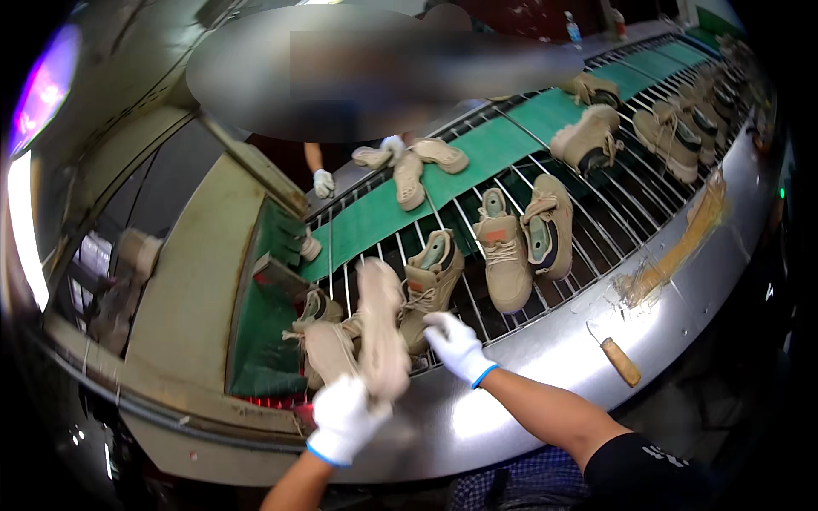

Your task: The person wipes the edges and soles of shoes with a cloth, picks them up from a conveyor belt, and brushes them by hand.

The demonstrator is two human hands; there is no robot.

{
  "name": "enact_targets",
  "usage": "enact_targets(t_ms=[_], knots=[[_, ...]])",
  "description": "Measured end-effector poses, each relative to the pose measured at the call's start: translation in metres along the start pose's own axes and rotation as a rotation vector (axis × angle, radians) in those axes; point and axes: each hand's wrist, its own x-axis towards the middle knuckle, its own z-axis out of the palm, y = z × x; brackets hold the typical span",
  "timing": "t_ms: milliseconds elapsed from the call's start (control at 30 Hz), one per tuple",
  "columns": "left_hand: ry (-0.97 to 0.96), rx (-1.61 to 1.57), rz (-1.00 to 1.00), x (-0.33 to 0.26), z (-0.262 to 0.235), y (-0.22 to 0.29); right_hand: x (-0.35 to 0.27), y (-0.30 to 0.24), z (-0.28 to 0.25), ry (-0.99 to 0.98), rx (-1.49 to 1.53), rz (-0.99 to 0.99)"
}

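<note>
My left hand (348,417), in a white glove with a blue cuff, closes on the near end of a pale beige shoe sole (381,328), tread side up and smeared by motion. Whether an upper is attached beneath it is hidden. Just left of it lies another beige sole (331,351), partly behind my glove. My right hand (462,347), gloved the same way, holds nothing; its fingers reach out toward a beige lace-up shoe (433,271) on the rack. Right of that shoe, a laced beige shoe (504,260) stands toe toward me, beside another shoe (548,226).
Metal bars and a green belt (366,234) form a conveyor carrying several beige shoes and soles. A wooden-handled hook tool (620,362) lies on the metal edge (545,375). A co-worker's gloved hand (324,184) is across the belt. A green-curtained opening (273,341) stands left.
</note>
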Motion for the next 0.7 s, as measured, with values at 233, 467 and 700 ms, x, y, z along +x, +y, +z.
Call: enact_targets(t_ms=[233,467,700], knots=[[-0.174,0.009,-0.152,-0.208,0.014,0.050,-0.030,-0.002,-0.010,-0.066,-0.101,-0.047],[0.031,0.132,-0.260,-0.240,0.015,0.027,0.012,-0.065,-0.046,-0.304,-1.034,-0.209],[0.235,-0.189,-0.369,-0.243,-0.014,0.027,0.110,-0.103,0.005,-0.261,-1.244,-0.295]])
